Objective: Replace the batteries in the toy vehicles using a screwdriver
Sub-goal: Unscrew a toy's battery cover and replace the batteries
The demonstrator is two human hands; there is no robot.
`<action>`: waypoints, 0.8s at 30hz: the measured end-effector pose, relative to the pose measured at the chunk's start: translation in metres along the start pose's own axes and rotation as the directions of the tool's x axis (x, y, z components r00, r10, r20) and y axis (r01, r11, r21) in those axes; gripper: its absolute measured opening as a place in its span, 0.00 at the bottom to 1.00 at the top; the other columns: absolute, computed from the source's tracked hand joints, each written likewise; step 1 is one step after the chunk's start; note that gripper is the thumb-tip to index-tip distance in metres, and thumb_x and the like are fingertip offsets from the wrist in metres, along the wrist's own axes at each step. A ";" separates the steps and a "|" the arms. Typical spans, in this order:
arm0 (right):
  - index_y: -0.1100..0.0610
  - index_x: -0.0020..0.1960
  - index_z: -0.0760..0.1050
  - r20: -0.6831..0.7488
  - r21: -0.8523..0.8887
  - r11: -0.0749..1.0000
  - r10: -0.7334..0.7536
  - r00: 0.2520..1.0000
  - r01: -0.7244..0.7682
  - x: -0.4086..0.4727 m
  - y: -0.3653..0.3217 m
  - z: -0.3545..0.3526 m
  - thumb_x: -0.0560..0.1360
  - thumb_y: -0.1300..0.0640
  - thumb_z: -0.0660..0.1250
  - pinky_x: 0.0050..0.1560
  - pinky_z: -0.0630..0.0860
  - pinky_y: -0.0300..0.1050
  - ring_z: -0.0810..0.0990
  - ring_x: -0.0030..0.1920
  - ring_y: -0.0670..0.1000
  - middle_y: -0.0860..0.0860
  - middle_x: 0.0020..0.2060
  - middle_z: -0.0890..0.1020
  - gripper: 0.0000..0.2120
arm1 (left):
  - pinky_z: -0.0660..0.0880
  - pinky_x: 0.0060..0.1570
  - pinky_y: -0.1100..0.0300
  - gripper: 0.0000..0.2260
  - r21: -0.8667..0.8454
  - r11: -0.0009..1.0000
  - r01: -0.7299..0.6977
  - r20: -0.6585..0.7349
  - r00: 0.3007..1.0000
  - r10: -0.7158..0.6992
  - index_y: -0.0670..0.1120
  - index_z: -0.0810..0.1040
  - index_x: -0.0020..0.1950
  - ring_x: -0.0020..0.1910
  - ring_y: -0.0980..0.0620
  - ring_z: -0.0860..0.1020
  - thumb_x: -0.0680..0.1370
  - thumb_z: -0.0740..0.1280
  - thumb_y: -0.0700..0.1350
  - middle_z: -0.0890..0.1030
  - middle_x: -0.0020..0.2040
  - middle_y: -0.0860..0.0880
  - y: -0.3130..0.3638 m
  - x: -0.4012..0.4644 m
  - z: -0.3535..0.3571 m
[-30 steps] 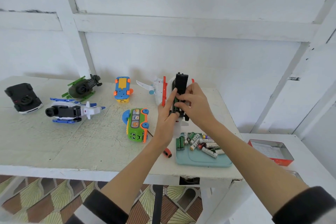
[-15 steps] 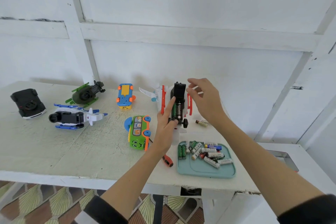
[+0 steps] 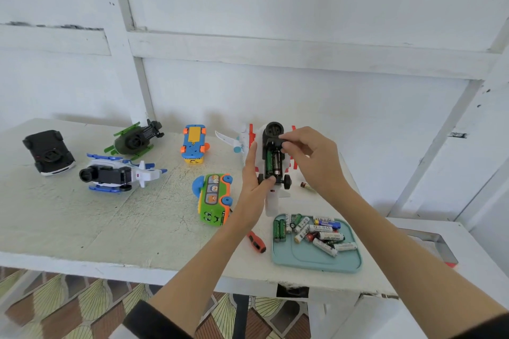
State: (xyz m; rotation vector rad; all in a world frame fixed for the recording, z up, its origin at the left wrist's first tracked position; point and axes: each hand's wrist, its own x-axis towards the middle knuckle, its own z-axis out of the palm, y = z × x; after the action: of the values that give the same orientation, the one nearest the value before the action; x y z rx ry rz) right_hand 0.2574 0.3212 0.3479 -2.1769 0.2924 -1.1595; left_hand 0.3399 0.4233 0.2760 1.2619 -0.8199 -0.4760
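A white and red toy plane [image 3: 272, 132] lies belly-up at the back of the table, its black underside towards me. Its battery compartment [image 3: 273, 161] is uncovered, with green and dark batteries inside. My left hand [image 3: 252, 190] holds the plane, fingers along its left side and thumb on the near end of the compartment. My right hand [image 3: 314, 157] pinches the black part at the compartment's far end. One loose battery [image 3: 307, 186] lies on the table under my right wrist. A red-handled screwdriver [image 3: 256, 241] lies partly hidden under my left forearm.
A teal tray [image 3: 316, 261] with several batteries sits near the front edge. A green bus [image 3: 214, 199], a blue and yellow car [image 3: 193, 143], a green helicopter [image 3: 135, 140], a white and blue helicopter [image 3: 115, 175] and a black car [image 3: 48, 151] stand to the left.
My right hand left the compartment, swung out to the right, then came back to its far end. A loose battery now lies on the table beside the plane. The left hand kept its hold.
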 end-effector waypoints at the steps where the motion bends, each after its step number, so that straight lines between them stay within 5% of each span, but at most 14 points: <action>1: 0.61 0.51 0.81 0.010 -0.001 0.999 -0.038 0.999 0.038 -0.004 0.000 0.000 0.73 0.68 0.66 0.46 0.77 0.37 0.79 0.42 0.47 0.52 0.43 0.80 0.09 | 0.69 0.69 0.56 0.33 -0.007 1.000 -0.011 -0.007 1.000 0.011 0.60 0.53 0.75 0.75 0.52 0.63 0.77 0.62 0.36 0.59 0.77 0.52 -0.001 0.001 -0.001; 3: 0.61 0.51 0.81 0.024 -0.032 0.993 -0.117 0.993 0.118 -0.010 0.002 0.001 0.72 0.67 0.67 0.46 0.76 0.35 0.78 0.44 0.46 0.51 0.45 0.80 0.09 | 0.71 0.66 0.61 0.35 -0.001 1.000 -0.010 -0.017 1.000 0.010 0.59 0.53 0.76 0.73 0.56 0.64 0.74 0.64 0.41 0.61 0.75 0.56 -0.002 0.002 -0.003; 8: 0.62 0.48 0.82 0.033 -0.142 0.962 -0.229 0.973 0.231 -0.021 0.010 0.004 0.69 0.67 0.70 0.53 0.72 0.30 0.78 0.48 0.45 0.55 0.48 0.81 0.08 | 0.76 0.49 0.67 0.40 0.023 0.997 -0.073 -0.006 0.997 0.073 0.51 0.50 0.80 0.58 0.62 0.78 0.74 0.68 0.37 0.65 0.72 0.44 0.003 0.003 -0.003; 19: 0.63 0.45 0.82 0.018 -0.127 0.978 -0.163 0.987 0.163 -0.023 0.009 0.008 0.68 0.66 0.71 0.52 0.70 0.27 0.76 0.47 0.45 0.55 0.47 0.80 0.06 | 0.77 0.49 0.66 0.42 0.047 0.993 -0.105 -0.012 0.994 0.106 0.52 0.49 0.80 0.59 0.56 0.79 0.74 0.69 0.37 0.65 0.72 0.44 0.003 0.004 -0.001; 24: 0.61 0.42 0.83 0.004 -0.065 0.994 -0.083 0.997 0.083 -0.024 0.008 0.009 0.68 0.67 0.71 0.51 0.71 0.27 0.76 0.47 0.42 0.52 0.46 0.79 0.04 | 0.76 0.45 0.70 0.39 0.030 0.992 -0.120 -0.001 0.993 0.120 0.47 0.48 0.79 0.52 0.67 0.79 0.77 0.64 0.27 0.67 0.68 0.51 0.006 0.001 0.001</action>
State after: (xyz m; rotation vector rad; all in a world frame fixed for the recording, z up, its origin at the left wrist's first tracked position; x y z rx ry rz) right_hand 0.2514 0.3300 0.3230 -2.2648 0.2442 -1.2098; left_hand 0.3390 0.4235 0.2816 1.2331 -0.8973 -0.3663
